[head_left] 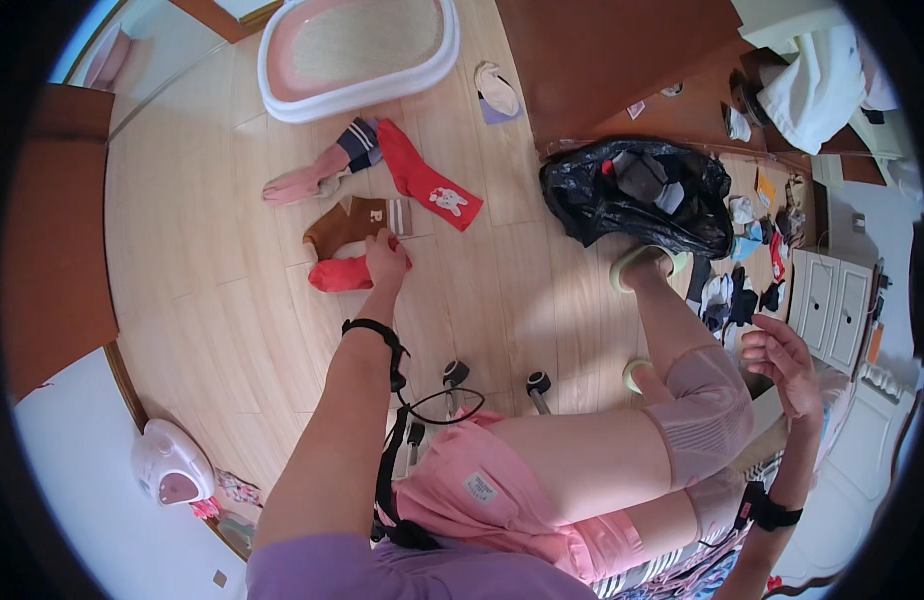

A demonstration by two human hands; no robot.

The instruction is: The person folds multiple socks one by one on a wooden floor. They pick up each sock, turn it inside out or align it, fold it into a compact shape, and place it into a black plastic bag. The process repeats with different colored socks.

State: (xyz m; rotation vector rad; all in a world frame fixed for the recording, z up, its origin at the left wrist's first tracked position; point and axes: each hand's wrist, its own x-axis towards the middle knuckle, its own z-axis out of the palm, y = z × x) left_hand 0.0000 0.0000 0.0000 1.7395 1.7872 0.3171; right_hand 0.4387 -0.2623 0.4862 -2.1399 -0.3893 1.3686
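My left hand (387,262) reaches down to the floor, its fingers closed on the end of a red sock (337,275). The sock lies against a brown sock (347,225) with white stripes at the cuff, just beyond it. Farther off lie a pink sock (317,172) with a dark striped cuff and a flat red sock (427,178) with a white rabbit figure. My right hand (782,365) is raised beside my knee, fingers loosely bent and apart, holding nothing.
A black plastic bag (582,200) with socks inside stands beside my foot. Several socks (727,295) lie right of it. A white-rimmed pink basin (362,100) sits at the far side, near a beige-and-lilac sock (495,92). Chair casters (455,374) are near my legs.
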